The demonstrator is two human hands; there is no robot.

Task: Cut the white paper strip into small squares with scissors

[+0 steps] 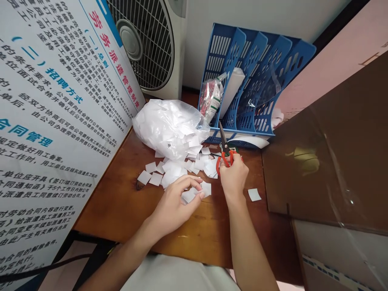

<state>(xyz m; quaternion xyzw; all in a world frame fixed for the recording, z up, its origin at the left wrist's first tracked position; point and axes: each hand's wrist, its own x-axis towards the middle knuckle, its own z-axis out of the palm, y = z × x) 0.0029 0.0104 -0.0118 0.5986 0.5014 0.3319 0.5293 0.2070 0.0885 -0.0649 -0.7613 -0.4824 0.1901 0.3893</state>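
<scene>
My right hand (233, 177) grips red-handled scissors (224, 149), their blades closed and pointing up toward the back. My left hand (176, 202) pinches a small white paper square (206, 189) between fingertips, just left of the scissors hand. Several more white paper squares (172, 171) lie scattered on the brown wooden table (121, 206) in front of both hands. Behind them a clear plastic bag (168, 125) full of the same squares spills onto the table.
A blue file rack (257, 76) stands at the back, holding a small packet. A white fan (148, 44) is behind the bag. A large printed board (54, 113) leans along the left. A brown cardboard sheet (333, 153) walls the right. One loose square (254, 195) lies by my right wrist.
</scene>
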